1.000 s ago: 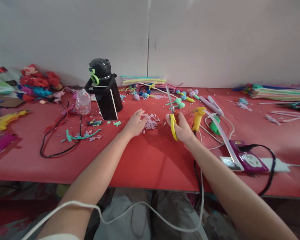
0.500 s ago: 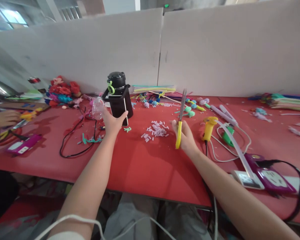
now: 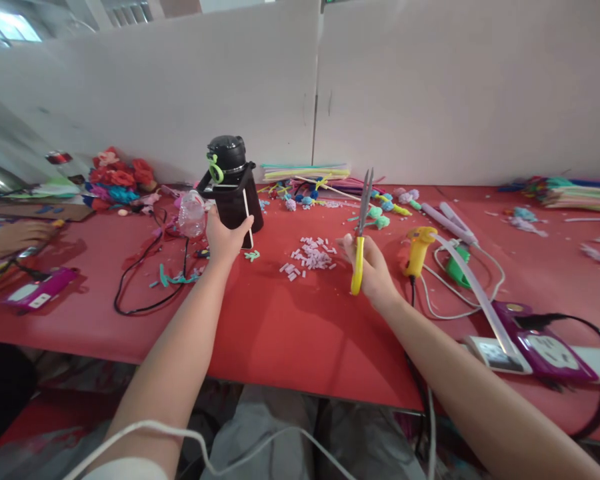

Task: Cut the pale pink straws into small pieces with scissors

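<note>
My left hand [image 3: 225,239] is closed around the lower part of a dark rectangular object with a white edge [image 3: 234,205]. My thumb lies on its right edge, and the other fingers are mostly hidden. Right behind it stands a black lidded bottle [image 3: 227,155] with a green ring at its side. My right hand [image 3: 373,270] holds scissors [image 3: 359,263] by the yellow handles, blades upward and slightly apart. Between my hands lies a loose pile of short pale-lilac snippets [image 3: 315,255]. A small green piece [image 3: 252,256] rests near my left hand.
To the right are a yellow glue gun [image 3: 420,250], lilac tongs-like tool [image 3: 450,223] and purple power strip [image 3: 550,350]. Pipe cleaners [image 3: 305,173] lie along the back partition. At left are a clear plastic bottle [image 3: 192,215], black cable and another person's hand [image 3: 17,241].
The view has tilted slightly downward, so the tabletop things appear a little higher. Both hands keep their holds, with hardly any other movement. The other person's hand at left has shifted.
</note>
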`<move>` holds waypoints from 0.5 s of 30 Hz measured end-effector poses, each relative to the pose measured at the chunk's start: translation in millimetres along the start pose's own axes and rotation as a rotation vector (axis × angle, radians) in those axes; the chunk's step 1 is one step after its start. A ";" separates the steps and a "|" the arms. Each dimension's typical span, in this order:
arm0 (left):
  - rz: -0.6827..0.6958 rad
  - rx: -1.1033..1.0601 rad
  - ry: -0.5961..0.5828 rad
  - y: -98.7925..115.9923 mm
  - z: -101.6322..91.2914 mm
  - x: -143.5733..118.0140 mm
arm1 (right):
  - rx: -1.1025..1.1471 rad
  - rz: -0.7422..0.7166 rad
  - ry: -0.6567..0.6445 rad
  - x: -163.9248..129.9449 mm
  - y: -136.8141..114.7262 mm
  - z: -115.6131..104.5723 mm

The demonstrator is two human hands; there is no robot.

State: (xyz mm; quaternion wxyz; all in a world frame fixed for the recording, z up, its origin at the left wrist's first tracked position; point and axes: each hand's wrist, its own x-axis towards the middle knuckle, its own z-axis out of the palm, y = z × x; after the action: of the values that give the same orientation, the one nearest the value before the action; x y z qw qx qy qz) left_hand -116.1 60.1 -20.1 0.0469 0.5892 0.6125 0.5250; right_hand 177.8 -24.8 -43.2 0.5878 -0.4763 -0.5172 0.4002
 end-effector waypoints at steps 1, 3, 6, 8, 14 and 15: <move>0.009 -0.060 -0.048 -3.3 -4.7 0.9 | -0.003 0.006 0.000 0.0 0.1 -0.6; 0.011 -0.179 -0.170 -12.4 -17.4 2.2 | -0.009 0.019 0.000 0.2 0.5 -1.7; -0.041 -0.229 -0.328 -31.0 -37.3 3.1 | -0.015 0.019 0.000 1.0 2.7 -2.6; -0.090 -0.180 -0.297 -42.7 -44.9 4.2 | -0.015 0.008 -0.005 1.4 5.0 -2.6; 0.015 -0.108 -0.340 -50.5 -41.9 12.5 | 0.004 0.013 0.001 0.9 6.7 1.1; 0.028 -0.094 -0.327 -48.9 -41.7 13.8 | -0.001 0.015 0.003 0.8 5.9 1.8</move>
State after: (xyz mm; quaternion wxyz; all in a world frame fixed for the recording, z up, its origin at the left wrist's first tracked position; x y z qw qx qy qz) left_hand -181.4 58.3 -28.0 0.1663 0.6722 0.5632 0.4508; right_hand 176.2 -22.4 -48.8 0.5853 -0.4811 -0.5129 0.4037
